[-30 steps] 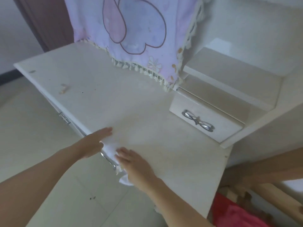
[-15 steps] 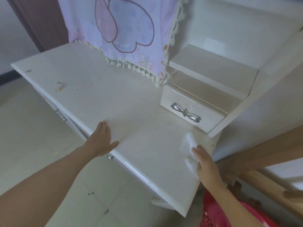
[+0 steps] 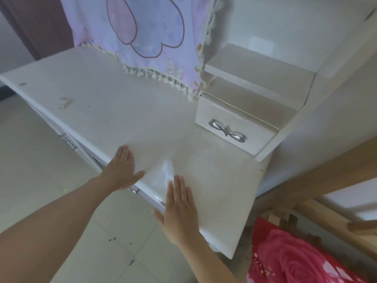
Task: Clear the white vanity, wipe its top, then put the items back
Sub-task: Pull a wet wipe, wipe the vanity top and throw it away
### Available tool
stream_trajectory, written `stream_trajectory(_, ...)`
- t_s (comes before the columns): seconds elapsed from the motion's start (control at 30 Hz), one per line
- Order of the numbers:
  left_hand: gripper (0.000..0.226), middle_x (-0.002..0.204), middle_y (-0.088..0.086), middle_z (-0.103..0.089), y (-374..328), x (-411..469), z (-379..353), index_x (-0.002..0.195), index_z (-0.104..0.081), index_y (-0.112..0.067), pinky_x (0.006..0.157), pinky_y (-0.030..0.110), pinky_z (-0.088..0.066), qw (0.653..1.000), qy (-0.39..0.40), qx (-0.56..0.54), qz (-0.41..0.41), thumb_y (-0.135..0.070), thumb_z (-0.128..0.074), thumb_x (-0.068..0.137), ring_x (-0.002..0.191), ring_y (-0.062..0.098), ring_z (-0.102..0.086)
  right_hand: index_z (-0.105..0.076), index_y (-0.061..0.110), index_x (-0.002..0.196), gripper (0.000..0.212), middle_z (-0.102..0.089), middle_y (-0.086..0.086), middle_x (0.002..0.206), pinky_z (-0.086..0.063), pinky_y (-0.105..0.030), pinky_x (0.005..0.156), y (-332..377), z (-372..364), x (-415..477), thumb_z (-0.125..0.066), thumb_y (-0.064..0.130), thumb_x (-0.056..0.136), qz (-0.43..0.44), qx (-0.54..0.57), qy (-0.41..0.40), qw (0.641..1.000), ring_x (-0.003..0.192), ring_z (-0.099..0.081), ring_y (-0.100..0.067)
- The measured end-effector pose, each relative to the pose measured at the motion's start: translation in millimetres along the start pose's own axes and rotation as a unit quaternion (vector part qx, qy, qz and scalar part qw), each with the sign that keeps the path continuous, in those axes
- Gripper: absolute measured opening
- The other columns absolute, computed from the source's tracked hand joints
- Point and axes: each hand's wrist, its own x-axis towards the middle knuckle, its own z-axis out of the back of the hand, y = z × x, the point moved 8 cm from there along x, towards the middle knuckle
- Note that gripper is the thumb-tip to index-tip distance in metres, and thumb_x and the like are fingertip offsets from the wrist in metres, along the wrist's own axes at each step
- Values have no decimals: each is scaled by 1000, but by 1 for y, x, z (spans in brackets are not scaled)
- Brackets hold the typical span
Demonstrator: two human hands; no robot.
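Observation:
The white vanity top (image 3: 114, 111) fills the middle of the view and is bare apart from small marks. My right hand (image 3: 180, 205) lies flat with straight fingers near the front edge, pressing a white wipe (image 3: 168, 172) whose crumpled end sticks out past the fingertips. My left hand (image 3: 123, 169) rests flat on the front edge just to the left, fingers straight, thumb spread toward the wipe.
A small pinkish scrap (image 3: 65, 102) and a grey spot (image 3: 22, 84) lie on the left part of the top. A purple cloth (image 3: 142, 37) hangs at the back. A small drawer with a silver bow handle (image 3: 227, 130) and shelves stand at the right. Red floral fabric (image 3: 289, 260) lies lower right.
My right hand has swept the wipe from the right end of the top back leftward to the front edge near my left hand. The left hand has stayed on the edge.

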Motion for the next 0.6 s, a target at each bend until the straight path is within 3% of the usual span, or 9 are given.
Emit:
stream_trajectory(0.07, 77, 151, 22, 8, 2, 0, 2, 141, -1, 10, 114, 34, -2, 1000, 14, 8, -1, -42, -34, 95, 141, 30, 12, -45, -4, 130, 87, -46, -21, 137, -20, -36, 106, -32, 7, -5, -9, 63, 87, -85, 22, 9, 996, 131, -36, -31)
stream_trajectory(0.13, 77, 151, 23, 9, 4, 0, 3, 141, 0, 10, 115, 35, -2, 1000, 18, 15, -4, -43, -33, 95, 140, 32, 12, -18, -4, 143, 119, -14, -21, 152, -2, -34, 112, -71, 23, -9, 25, 77, 66, -150, 21, -14, 988, 142, -12, -29)
stream_trajectory(0.17, 77, 151, 24, 8, 5, 2, 3, 140, 0, 10, 115, 35, -2, 1000, 19, 18, -5, -43, -33, 95, 140, 32, 12, -2, -1, 145, 125, 1, -18, 154, 5, -34, 114, -94, 28, -13, 32, 79, 55, -191, 27, 1, 981, 144, 1, -25)
stream_trajectory(0.23, 77, 150, 24, 8, 4, 2, 2, 140, 0, 10, 114, 34, -2, 999, 21, 28, -4, -44, -32, 96, 140, 34, 11, 8, 2, 145, 110, 11, -15, 154, 7, -35, 114, -130, 40, -12, 12, 81, 68, -246, 36, 9, 968, 143, 10, -23)
stream_trajectory(0.3, 77, 150, 24, 8, 5, 3, 0, 140, 1, 10, 114, 34, -1, 999, 19, 29, -2, -44, -31, 96, 140, 34, 11, 4, 2, 145, 88, 7, -15, 155, 3, -36, 115, -155, 46, 0, -19, 65, 88, -278, 30, 22, 960, 143, 8, -23)
stream_trajectory(0.33, 77, 150, 24, 8, 4, 3, 1, 140, 2, 10, 114, 34, -1, 1000, 17, 24, -4, -44, -31, 96, 140, 34, 12, 1, 3, 146, 82, 4, -15, 155, 2, -36, 116, -166, 48, 7, -25, 58, 91, -281, 27, 17, 959, 143, 6, -23)
stream_trajectory(0.43, 79, 150, 24, 9, 2, 2, 2, 139, 3, 12, 114, 35, 0, 1000, 16, 1, -11, -44, -32, 96, 139, 34, 13, -9, 4, 145, 75, -5, -13, 155, -3, -37, 117, -191, 51, 19, -29, 53, 92, -282, 13, 0, 959, 143, 1, -23)
stream_trajectory(0.6, 78, 152, 20, 7, 7, 3, 3, 142, -1, 5, 115, 35, -6, 999, -13, 2, -50, -48, -32, 94, 141, 33, 10, -7, 4, 146, 84, -8, -14, 155, -2, -39, 116, -156, 40, 27, -10, 62, 85, -239, -32, 9, 970, 143, -1, -24)
